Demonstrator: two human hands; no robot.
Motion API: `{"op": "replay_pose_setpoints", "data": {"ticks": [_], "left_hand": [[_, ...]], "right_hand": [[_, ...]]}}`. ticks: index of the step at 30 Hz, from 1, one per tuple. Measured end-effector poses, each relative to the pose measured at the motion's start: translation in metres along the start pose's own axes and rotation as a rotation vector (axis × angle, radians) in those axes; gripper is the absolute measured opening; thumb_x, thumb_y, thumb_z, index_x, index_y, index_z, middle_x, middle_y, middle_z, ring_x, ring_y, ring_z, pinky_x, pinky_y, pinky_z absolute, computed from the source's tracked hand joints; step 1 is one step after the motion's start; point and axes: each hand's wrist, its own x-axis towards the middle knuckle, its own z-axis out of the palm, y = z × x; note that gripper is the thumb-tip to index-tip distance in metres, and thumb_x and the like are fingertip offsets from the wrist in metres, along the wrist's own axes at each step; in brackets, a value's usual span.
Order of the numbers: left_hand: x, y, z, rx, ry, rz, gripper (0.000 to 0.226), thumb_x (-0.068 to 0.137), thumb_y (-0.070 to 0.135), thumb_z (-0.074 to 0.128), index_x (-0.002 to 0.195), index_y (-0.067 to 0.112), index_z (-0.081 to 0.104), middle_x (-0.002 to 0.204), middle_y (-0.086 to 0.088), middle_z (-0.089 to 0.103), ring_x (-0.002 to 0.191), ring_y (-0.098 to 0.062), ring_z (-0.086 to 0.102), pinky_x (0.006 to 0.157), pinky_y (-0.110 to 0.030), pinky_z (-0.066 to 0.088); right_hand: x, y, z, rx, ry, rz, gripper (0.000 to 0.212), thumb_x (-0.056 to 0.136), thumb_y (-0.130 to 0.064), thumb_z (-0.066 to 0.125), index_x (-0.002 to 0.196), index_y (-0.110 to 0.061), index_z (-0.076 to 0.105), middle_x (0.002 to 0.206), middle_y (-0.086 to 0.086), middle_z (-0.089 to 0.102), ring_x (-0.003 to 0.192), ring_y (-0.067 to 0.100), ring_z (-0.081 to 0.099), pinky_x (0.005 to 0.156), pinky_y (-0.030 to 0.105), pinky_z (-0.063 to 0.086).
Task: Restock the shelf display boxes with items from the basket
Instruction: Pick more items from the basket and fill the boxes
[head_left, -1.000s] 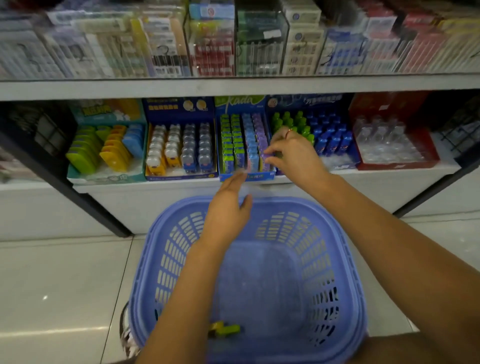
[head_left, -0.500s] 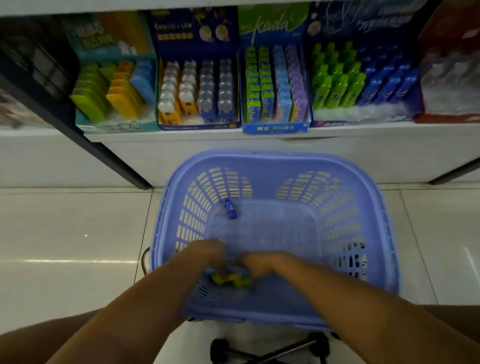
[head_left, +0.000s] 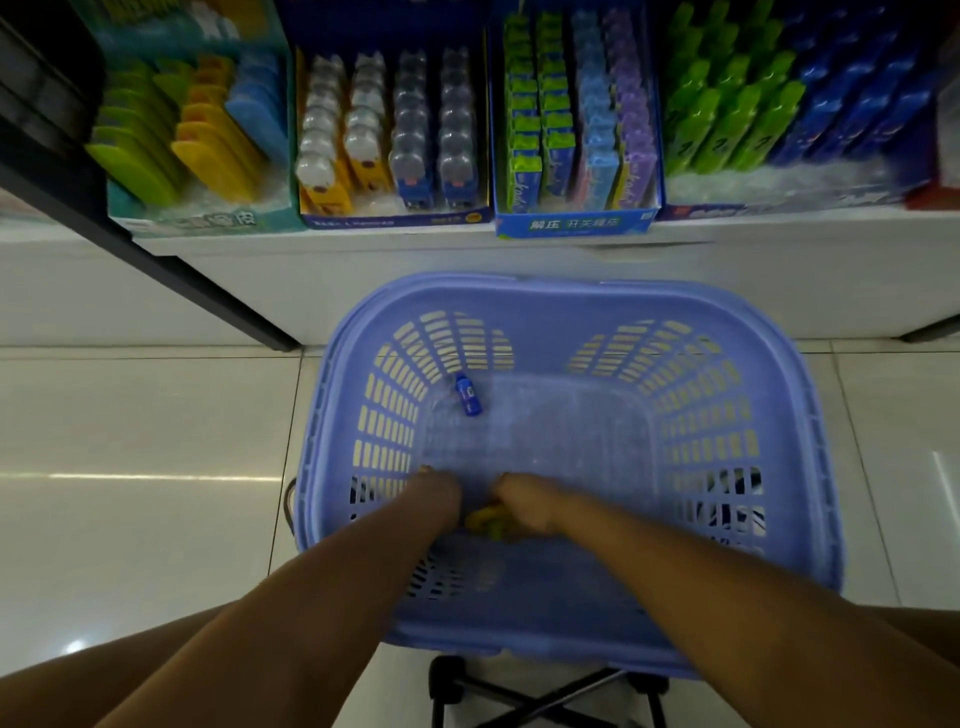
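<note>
The items (head_left: 488, 522) lie between my left hand (head_left: 439, 493) and right hand (head_left: 524, 506); whether either grips them, I cannot tell. I judge them light, stiff and small: pinch across the sides.

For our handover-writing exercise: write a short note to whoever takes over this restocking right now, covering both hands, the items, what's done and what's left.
Hands: the left hand and right hand are both down in the basket, at the yellow-green items; their grip is hidden.
Items: a small blue item lies loose on the basket floor, far side.
Done: the display boxes on the shelf look mostly full.
Left: lift these last items out and slot them into matching boxes.
</note>
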Motion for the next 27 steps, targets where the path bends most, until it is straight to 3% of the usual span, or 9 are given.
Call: {"op": "replay_pose_setpoints", "data": {"ticks": [3,6,7,10,13,17,22,25,27], "left_hand": [[-0.009,-0.006,-0.001,-0.205,0.007,0.021,0.043,0.096,0.012,0.052,0.135,-0.002,0.042,0.139,-0.02,0.044,0.127,-0.033,0.047,0.104,-0.038,0.039],[-0.02,-0.015,-0.019,-0.535,-0.089,0.02,0.022,0.089,0.012,0.06,0.107,-0.001,0.064,0.11,-0.018,0.063,0.1,-0.028,0.062,0.083,-0.033,0.051],[-0.024,-0.016,-0.025,-0.749,-0.121,0.043,0.01,0.088,0.012,0.062,0.088,0.002,0.066,0.089,-0.015,0.064,0.081,-0.025,0.063,0.068,-0.032,0.052],[-0.033,-0.016,-0.041,-1.601,-0.191,0.158,0.041,0.089,0.004,0.053,0.049,0.012,0.05,0.044,-0.004,0.043,0.04,-0.014,0.043,0.045,-0.025,0.041],[-0.052,-0.005,-0.058,-2.106,-0.186,0.3,0.028,0.089,0.002,0.046,0.063,0.011,0.052,0.054,-0.005,0.051,0.052,-0.014,0.053,0.053,-0.028,0.051],[-0.078,0.01,-0.071,-2.165,-0.057,0.586,0.016,0.091,0.007,0.048,0.095,0.011,0.063,0.086,-0.007,0.07,0.081,-0.019,0.067,0.07,-0.035,0.058],[-0.107,0.011,-0.085,-2.179,0.29,0.614,0.018,0.083,-0.003,0.062,0.094,0.01,0.06,0.081,-0.009,0.066,0.069,-0.015,0.068,0.058,-0.027,0.057],[-0.124,-0.002,-0.091,-2.188,0.477,0.6,0.025,0.08,-0.003,0.065,0.103,0.006,0.059,0.085,-0.01,0.066,0.065,-0.014,0.068,0.055,-0.025,0.055],[-0.135,-0.015,-0.095,-2.204,0.551,0.62,0.034,0.079,-0.002,0.067,0.111,0.003,0.058,0.089,-0.01,0.067,0.068,-0.016,0.068,0.056,-0.025,0.055]], "right_hand": [[-0.009,0.015,-0.025,-0.093,-0.006,0.073,0.029,0.084,-0.026,0.065,0.103,-0.005,0.065,0.097,0.015,0.064,0.088,0.025,0.059,0.076,0.033,0.046],[-0.025,0.026,-0.053,0.164,0.062,0.09,0.017,0.085,-0.016,0.065,0.091,-0.001,0.066,0.085,0.021,0.056,0.074,0.017,0.048,0.065,0.03,0.043],[-0.032,0.027,-0.061,0.328,0.103,0.086,0.01,0.087,-0.011,0.063,0.091,-0.002,0.065,0.083,0.019,0.055,0.072,0.014,0.048,0.062,0.026,0.042],[-0.052,0.021,-0.081,0.865,0.247,0.04,0.021,0.089,0.003,0.056,0.109,-0.002,0.059,0.082,0.006,0.06,0.06,0.004,0.059,0.055,0.015,0.049],[-0.068,0.008,-0.097,1.094,0.382,-0.072,0.024,0.088,0.004,0.056,0.109,-0.006,0.058,0.084,0.004,0.063,0.063,0.002,0.062,0.062,0.018,0.054],[-0.084,-0.014,-0.108,1.169,0.613,-0.176,0.014,0.084,0.0,0.064,0.088,-0.012,0.059,0.083,0.005,0.062,0.068,0.008,0.061,0.064,0.021,0.055],[-0.092,-0.044,-0.117,1.035,0.908,-0.225,0.025,0.08,-0.007,0.071,0.074,-0.014,0.048,0.069,0.013,0.056,0.063,0.013,0.054,0.062,0.029,0.054],[-0.098,-0.064,-0.128,0.939,0.979,-0.258,0.024,0.086,-0.015,0.067,0.07,-0.017,0.048,0.059,0.004,0.056,0.047,0.002,0.054,0.048,0.018,0.049],[-0.102,-0.078,-0.139,0.831,0.997,-0.275,0.017,0.088,-0.02,0.064,0.075,-0.019,0.053,0.062,0.002,0.058,0.047,0.001,0.053,0.05,0.018,0.045]]}}
